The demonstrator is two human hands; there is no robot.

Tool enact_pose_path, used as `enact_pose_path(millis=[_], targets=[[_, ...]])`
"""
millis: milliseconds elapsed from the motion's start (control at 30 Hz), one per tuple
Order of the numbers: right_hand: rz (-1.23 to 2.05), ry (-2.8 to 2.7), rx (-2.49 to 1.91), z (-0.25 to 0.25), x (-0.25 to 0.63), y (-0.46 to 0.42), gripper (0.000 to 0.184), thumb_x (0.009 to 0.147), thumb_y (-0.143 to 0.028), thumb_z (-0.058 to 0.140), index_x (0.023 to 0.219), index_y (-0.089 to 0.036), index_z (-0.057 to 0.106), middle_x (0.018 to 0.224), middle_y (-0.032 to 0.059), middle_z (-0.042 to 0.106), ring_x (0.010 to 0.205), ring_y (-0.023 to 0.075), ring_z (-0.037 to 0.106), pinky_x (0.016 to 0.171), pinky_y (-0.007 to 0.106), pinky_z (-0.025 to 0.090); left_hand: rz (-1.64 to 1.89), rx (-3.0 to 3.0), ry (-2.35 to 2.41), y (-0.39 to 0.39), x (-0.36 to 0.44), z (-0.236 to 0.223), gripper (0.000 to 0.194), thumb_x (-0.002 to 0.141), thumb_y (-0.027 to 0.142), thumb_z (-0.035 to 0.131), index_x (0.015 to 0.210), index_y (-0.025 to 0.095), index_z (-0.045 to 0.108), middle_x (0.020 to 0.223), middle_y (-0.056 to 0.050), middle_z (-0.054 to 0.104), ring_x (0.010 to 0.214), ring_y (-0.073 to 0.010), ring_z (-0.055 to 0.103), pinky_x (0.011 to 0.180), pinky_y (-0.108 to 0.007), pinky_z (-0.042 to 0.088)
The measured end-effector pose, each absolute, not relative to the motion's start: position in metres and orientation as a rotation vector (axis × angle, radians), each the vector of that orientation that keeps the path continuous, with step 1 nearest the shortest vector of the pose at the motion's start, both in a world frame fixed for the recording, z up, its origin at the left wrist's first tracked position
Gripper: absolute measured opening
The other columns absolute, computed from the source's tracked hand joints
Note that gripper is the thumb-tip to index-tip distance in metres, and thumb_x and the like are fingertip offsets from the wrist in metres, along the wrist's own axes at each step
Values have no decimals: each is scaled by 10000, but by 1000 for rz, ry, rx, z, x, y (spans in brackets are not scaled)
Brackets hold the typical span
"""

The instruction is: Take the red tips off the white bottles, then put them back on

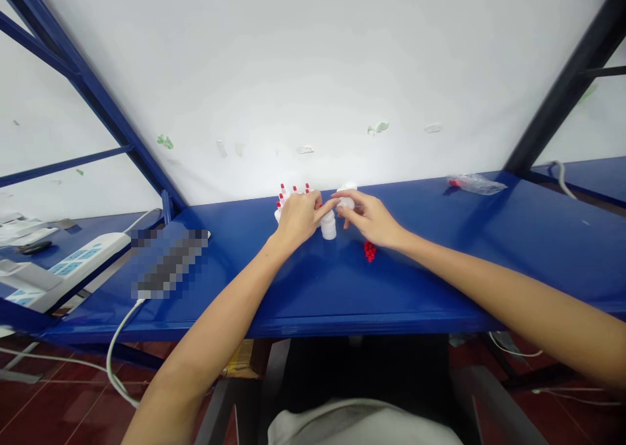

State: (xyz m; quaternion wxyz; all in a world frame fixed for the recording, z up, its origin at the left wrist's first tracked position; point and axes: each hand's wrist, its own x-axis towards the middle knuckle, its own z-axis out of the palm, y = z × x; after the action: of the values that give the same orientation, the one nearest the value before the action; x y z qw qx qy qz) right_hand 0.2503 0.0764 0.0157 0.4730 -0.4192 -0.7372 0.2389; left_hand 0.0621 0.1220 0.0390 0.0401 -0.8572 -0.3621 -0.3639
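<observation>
A small white plastic bottle (328,227) stands on the blue table, with my left hand (299,220) closed at its upper part. A bit of red shows by the left fingertips. My right hand (370,219) is just to the right, its thumb and forefinger curled around a rounded white plastic piece (346,203), whose exact kind is unclear. The two hands' fingertips nearly meet. Behind my left hand stand several white bottles with red tips (282,196), partly hidden. Near my right wrist lies a small pile of red caps (370,251).
Against the wall, a clear plastic bag (475,184) with something red inside lies at the right. A blurred-out dark device (171,262) with a white cable is on the table's left. A white power strip (78,265) sits beyond the blue frame (112,119).
</observation>
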Motion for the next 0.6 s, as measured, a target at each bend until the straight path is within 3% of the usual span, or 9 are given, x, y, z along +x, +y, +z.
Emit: enact_pose_path(millis=[133,367,600], targets=[[574,-1781,-1046,14,248,76,364,898,-352,573,1227,-195,555,881,30,688,649,166,660,658,318,509,-1181,-2603,-1106,122,69,36,536,929,604,471,622,169,533,488,18,475,467,-114,417,525,-253,270],[580,-1811,-1082,10,247,78,281,902,-335,551,1134,-185,601,939,61,704,790,205,683,727,337,519,-1171,-2562,-1156,127,76,30,533,918,617,486,632,170,534,521,2,510,487,-123,431,528,-257,262],[500,-1799,-1182,17,247,72,297,903,-347,532,1139,-184,610,774,12,646,596,163,594,639,310,457,-1275,-2507,-1112,125,72,32,522,933,592,478,615,178,487,519,7,518,492,-120,462,523,-258,278]])
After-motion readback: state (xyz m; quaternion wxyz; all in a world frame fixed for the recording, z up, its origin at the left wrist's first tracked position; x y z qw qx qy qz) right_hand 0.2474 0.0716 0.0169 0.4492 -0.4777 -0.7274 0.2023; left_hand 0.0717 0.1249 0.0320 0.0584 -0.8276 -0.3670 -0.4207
